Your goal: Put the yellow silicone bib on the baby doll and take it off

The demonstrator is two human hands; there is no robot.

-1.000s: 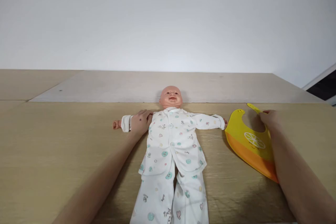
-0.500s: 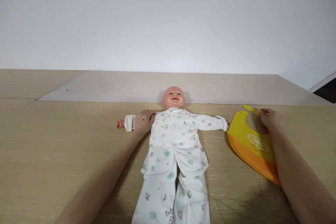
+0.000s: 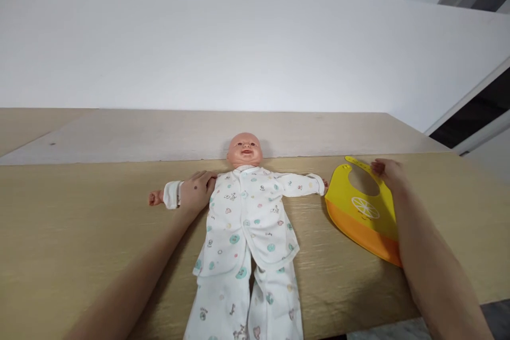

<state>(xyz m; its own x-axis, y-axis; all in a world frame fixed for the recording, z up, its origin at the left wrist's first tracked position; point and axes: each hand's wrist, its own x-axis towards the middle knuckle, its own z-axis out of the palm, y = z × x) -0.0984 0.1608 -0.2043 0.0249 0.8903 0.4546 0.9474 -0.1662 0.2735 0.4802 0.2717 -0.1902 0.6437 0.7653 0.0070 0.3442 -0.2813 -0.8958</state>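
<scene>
A baby doll [image 3: 247,212] in white printed pyjamas lies on its back on the wooden table [image 3: 79,234], arms spread. My left hand [image 3: 195,191] lies on the doll's arm near the shoulder, fingers curled over the sleeve. A yellow and orange silicone bib [image 3: 364,212] lies flat to the right of the doll. My right hand [image 3: 388,172] rests on the bib's far strap, fingers closed on it, with the forearm lying over the bib's right edge.
A paler raised board [image 3: 159,133] runs behind the doll's head, and a white wall [image 3: 239,48] stands beyond it. The table's right corner and front edge [image 3: 458,297] show at the lower right, with floor beyond.
The view has shifted right and tilted, so doll and bib sit further left in frame. My right hand has slid slightly further along the bib's strap. My left hand stays on the doll's arm.
</scene>
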